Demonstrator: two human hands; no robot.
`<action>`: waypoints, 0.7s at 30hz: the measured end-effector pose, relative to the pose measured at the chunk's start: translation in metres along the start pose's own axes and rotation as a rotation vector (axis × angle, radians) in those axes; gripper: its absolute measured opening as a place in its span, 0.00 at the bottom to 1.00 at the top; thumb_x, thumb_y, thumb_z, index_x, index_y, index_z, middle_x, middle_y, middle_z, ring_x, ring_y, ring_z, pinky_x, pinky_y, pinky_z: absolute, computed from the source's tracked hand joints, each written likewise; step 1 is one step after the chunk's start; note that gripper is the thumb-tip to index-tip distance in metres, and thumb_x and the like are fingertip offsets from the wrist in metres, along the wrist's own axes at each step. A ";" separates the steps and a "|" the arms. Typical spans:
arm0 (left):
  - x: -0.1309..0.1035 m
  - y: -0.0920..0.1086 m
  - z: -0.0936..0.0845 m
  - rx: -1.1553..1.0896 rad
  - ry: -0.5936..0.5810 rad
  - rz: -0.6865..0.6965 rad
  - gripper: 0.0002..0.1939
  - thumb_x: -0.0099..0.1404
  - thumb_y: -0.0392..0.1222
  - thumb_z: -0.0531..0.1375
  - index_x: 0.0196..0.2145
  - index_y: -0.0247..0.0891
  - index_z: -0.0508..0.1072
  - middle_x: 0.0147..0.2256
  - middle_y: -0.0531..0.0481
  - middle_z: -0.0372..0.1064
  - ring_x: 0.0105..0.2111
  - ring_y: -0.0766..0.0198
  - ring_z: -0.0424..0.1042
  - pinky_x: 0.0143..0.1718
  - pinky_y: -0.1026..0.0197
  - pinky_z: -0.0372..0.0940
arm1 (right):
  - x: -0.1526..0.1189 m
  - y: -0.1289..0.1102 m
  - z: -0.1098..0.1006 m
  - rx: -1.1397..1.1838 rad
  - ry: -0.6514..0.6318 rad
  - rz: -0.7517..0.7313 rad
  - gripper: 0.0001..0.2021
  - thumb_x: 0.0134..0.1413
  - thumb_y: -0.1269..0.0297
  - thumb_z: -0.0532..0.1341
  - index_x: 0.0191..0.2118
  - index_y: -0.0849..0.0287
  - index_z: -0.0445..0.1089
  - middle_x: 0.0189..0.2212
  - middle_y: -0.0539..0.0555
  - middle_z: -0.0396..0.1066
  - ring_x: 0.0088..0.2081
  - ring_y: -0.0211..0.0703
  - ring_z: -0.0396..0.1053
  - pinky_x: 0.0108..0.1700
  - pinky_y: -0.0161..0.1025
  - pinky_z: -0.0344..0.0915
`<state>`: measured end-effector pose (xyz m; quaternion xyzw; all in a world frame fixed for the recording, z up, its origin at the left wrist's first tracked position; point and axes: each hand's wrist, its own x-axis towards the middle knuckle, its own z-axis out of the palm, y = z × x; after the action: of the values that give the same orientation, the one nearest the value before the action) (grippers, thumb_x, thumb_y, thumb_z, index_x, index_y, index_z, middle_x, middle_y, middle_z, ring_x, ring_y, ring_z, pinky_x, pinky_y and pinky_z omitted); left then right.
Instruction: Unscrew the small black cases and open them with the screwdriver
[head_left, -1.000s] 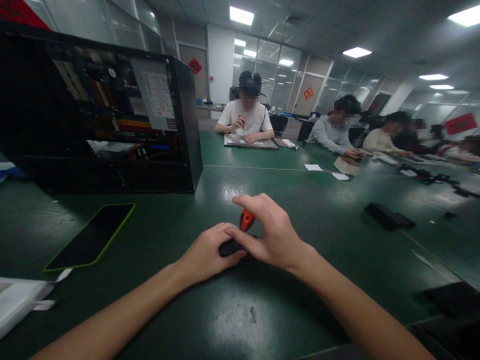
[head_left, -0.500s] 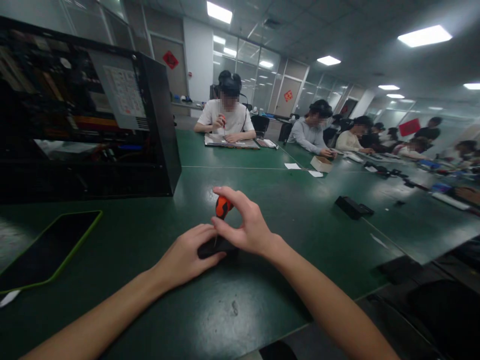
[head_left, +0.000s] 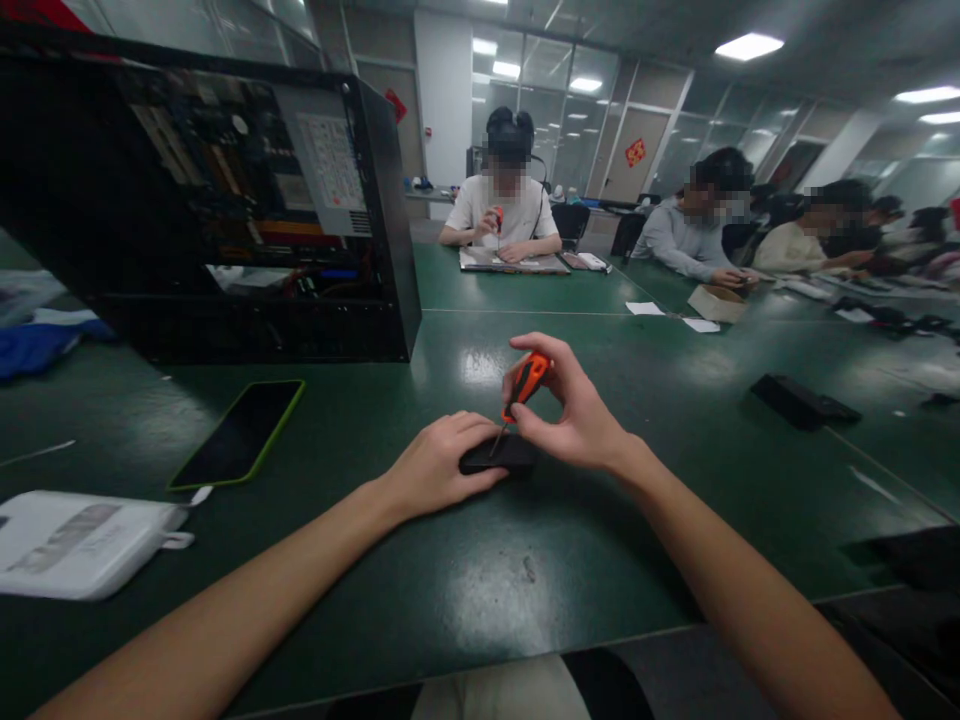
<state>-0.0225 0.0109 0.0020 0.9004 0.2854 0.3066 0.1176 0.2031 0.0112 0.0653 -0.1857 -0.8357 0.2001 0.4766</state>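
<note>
My right hand holds a screwdriver by its orange and black handle, the fingers curled around it. The thin shaft slants down to the left, and its tip meets the top of a small flat black box-shaped part. Lying low on the green table, my left hand grips that black part at its left end, fingers on the far side and thumb along the near side. What the black part is I cannot make out.
An opened black computer case stands at the left. Before it lie a green-edged phone and a white power bank. Another black part is at the right. Across the table sits a person in white; others sit further right.
The view has swung left, so everything sits further right, and the white power bank has come into sight. The screwdriver handle now leans more to the right; both hands keep their holds.
</note>
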 end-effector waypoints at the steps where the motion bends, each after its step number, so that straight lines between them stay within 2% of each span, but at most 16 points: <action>1: 0.000 0.000 0.000 -0.004 -0.001 -0.003 0.20 0.66 0.45 0.69 0.53 0.38 0.74 0.48 0.43 0.76 0.47 0.51 0.76 0.50 0.50 0.71 | 0.001 -0.002 0.000 0.038 -0.027 0.002 0.32 0.61 0.74 0.62 0.68 0.53 0.52 0.41 0.50 0.71 0.42 0.40 0.73 0.50 0.44 0.73; 4: 0.000 0.001 0.001 -0.017 0.000 -0.016 0.19 0.66 0.45 0.69 0.53 0.38 0.75 0.47 0.43 0.76 0.47 0.51 0.76 0.49 0.50 0.71 | 0.001 -0.002 0.001 0.043 -0.019 -0.016 0.31 0.60 0.71 0.66 0.65 0.52 0.55 0.42 0.50 0.71 0.42 0.40 0.74 0.49 0.43 0.73; 7: -0.001 0.001 0.001 -0.031 -0.009 -0.027 0.21 0.66 0.44 0.69 0.55 0.38 0.74 0.50 0.42 0.75 0.49 0.50 0.75 0.52 0.49 0.70 | 0.001 0.001 0.003 -0.075 0.096 -0.037 0.29 0.58 0.66 0.71 0.62 0.51 0.61 0.45 0.51 0.72 0.39 0.38 0.73 0.45 0.40 0.73; 9: -0.001 0.001 0.002 -0.052 -0.012 -0.038 0.23 0.66 0.44 0.69 0.56 0.38 0.73 0.52 0.42 0.75 0.51 0.50 0.75 0.54 0.48 0.69 | 0.001 0.002 0.002 -0.148 0.135 -0.021 0.28 0.59 0.65 0.71 0.63 0.51 0.63 0.46 0.51 0.73 0.38 0.37 0.72 0.44 0.39 0.73; 13: 0.000 0.004 0.002 -0.122 0.010 -0.097 0.19 0.65 0.44 0.70 0.51 0.39 0.75 0.48 0.46 0.77 0.48 0.53 0.76 0.52 0.51 0.69 | 0.001 -0.003 0.000 -0.052 0.035 0.051 0.32 0.65 0.69 0.64 0.70 0.52 0.54 0.41 0.51 0.74 0.40 0.39 0.74 0.47 0.42 0.74; 15: 0.001 0.006 0.003 -0.157 0.017 -0.132 0.17 0.65 0.44 0.70 0.50 0.39 0.76 0.46 0.47 0.77 0.46 0.55 0.77 0.50 0.53 0.70 | 0.001 -0.006 -0.001 0.014 -0.002 0.049 0.31 0.65 0.72 0.61 0.70 0.53 0.52 0.41 0.51 0.74 0.42 0.40 0.75 0.49 0.43 0.74; 17: 0.001 0.007 0.004 -0.177 0.020 -0.158 0.15 0.66 0.44 0.69 0.49 0.38 0.76 0.45 0.48 0.77 0.43 0.56 0.77 0.48 0.54 0.70 | 0.001 -0.008 0.000 -0.010 0.000 0.017 0.29 0.64 0.70 0.63 0.67 0.54 0.55 0.40 0.50 0.74 0.41 0.40 0.75 0.48 0.42 0.74; 21: 0.001 0.008 0.005 -0.177 0.023 -0.181 0.17 0.65 0.44 0.70 0.50 0.39 0.77 0.45 0.47 0.78 0.43 0.55 0.78 0.48 0.53 0.71 | 0.000 -0.006 0.001 -0.212 0.073 -0.027 0.30 0.61 0.61 0.69 0.66 0.52 0.60 0.40 0.50 0.74 0.35 0.39 0.74 0.42 0.40 0.74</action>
<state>-0.0151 0.0052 0.0017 0.8534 0.3386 0.3292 0.2206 0.2012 0.0061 0.0676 -0.2312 -0.8366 0.0971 0.4870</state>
